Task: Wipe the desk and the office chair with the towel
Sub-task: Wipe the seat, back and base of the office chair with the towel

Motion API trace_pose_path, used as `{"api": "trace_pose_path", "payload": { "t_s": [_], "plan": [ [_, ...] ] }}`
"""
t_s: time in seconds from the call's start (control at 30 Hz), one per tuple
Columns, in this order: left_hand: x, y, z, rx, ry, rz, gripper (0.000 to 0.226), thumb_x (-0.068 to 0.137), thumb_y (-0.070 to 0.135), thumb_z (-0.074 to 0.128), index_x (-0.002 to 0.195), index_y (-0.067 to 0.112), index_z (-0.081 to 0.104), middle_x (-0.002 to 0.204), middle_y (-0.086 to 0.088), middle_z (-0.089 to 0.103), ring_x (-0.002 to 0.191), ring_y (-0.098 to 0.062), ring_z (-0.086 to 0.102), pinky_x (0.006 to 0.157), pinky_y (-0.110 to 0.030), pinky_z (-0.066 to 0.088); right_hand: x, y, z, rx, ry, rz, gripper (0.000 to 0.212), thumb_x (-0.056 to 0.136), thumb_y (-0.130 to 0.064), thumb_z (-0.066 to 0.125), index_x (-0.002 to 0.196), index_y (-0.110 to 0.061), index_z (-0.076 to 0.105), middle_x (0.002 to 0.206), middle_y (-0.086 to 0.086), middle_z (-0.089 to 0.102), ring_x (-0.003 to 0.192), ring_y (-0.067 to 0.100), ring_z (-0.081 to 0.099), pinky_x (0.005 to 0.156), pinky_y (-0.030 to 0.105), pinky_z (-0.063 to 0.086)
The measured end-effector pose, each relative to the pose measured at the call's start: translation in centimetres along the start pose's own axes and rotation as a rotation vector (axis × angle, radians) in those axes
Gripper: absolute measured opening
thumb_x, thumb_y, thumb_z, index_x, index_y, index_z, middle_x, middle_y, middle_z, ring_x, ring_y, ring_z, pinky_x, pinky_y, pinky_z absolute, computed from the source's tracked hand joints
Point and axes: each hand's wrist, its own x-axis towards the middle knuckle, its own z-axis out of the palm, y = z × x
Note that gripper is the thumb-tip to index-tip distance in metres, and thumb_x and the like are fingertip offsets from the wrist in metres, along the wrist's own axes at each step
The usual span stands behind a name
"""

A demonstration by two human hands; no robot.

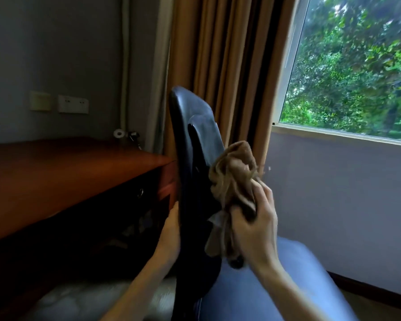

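Our right hand [257, 218] grips the crumpled tan towel [234, 179] against the curved black chair back [190, 140], beside the wooden desk [56, 177]. Our left hand [170, 230] sits at the chair's edge with its fingers hidden, so we cannot tell its hold.

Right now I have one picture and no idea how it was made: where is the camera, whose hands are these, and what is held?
There is no machine here. A person wears one wide-angle camera on the head, looking forward and down, so you see their own two arms. The right hand has its grip closed round a crumpled brown towel, held against the rear of the dark office chair. The left hand rests against the chair's other side; its fingers are partly hidden. The wooden desk stands to the left, with a curtain and window behind.
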Motion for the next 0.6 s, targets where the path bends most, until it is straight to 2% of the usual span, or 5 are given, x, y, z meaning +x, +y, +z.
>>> {"api": "trace_pose_path", "payload": {
  "t_s": [0.1, 0.17, 0.3, 0.43, 0.6],
  "plan": [
    [-1.8, 0.4, 0.9, 0.057, 0.008, 0.060, 0.036, 0.104, 0.042, 0.044, 0.102, 0.026, 0.077, 0.094, 0.003, 0.075, 0.093, -0.013, 0.069, 0.077, -0.020, 0.056, 1.8, -0.2, 0.3, 0.258, -0.224, 0.344, 0.037, 0.087, -0.016, 0.054, 0.113, -0.036, 0.071, 0.101, -0.013, 0.073, 0.092, 0.006, 0.064, 0.087, 0.024, 0.053],
    [-3.0, 0.5, 1.3, 0.105, -0.012, 0.078, 0.039, 0.096, 0.062, 0.052, 0.110, 0.034, 0.075, 0.105, 0.003, 0.075, 0.101, -0.011, 0.069, 0.082, -0.020, 0.054, 1.7, -0.1, -0.7, 0.277, -0.301, 0.391, 0.037, 0.090, -0.011, 0.053, 0.103, -0.038, 0.074, 0.084, -0.013, 0.071, 0.080, 0.008, 0.059, 0.073, 0.019, 0.051],
    [-4.5, -0.1, 2.5, 0.113, -0.001, 0.051, 0.071, 0.090, 0.075, 0.052, 0.141, 0.026, 0.059, 0.137, -0.010, 0.064, 0.131, -0.028, 0.058, 0.112, -0.050, 0.044, 1.7, -1.2, -4.5, 0.214, -0.304, 0.308, 0.054, 0.068, -0.014, 0.056, 0.113, -0.039, 0.076, 0.099, -0.012, 0.078, 0.089, 0.005, 0.068, 0.081, 0.030, 0.056],
    [-7.1, 0.6, 5.3, 0.188, 0.057, 0.096, 0.061, 0.103, 0.058, 0.037, 0.157, 0.029, 0.039, 0.159, -0.004, 0.044, 0.149, -0.024, 0.039, 0.122, -0.057, 0.029, 2.3, -5.6, -6.9, 0.294, -0.092, 0.125, 0.034, 0.065, -0.030, 0.060, 0.094, -0.033, 0.077, 0.077, -0.011, 0.072, 0.068, 0.000, 0.062, 0.062, 0.021, 0.050],
    [-10.4, 0.2, 6.5, 0.254, 0.154, 0.002, 0.053, 0.110, 0.011, 0.015, 0.162, 0.005, 0.008, 0.169, -0.026, 0.001, 0.158, -0.039, 0.011, 0.130, -0.046, 0.006, 3.1, -10.6, -7.2, 0.310, -0.039, -0.105, 0.033, 0.080, -0.017, 0.067, 0.111, -0.024, 0.073, 0.108, 0.000, 0.073, 0.099, 0.012, 0.066, 0.086, 0.035, 0.053]
  ]
}}
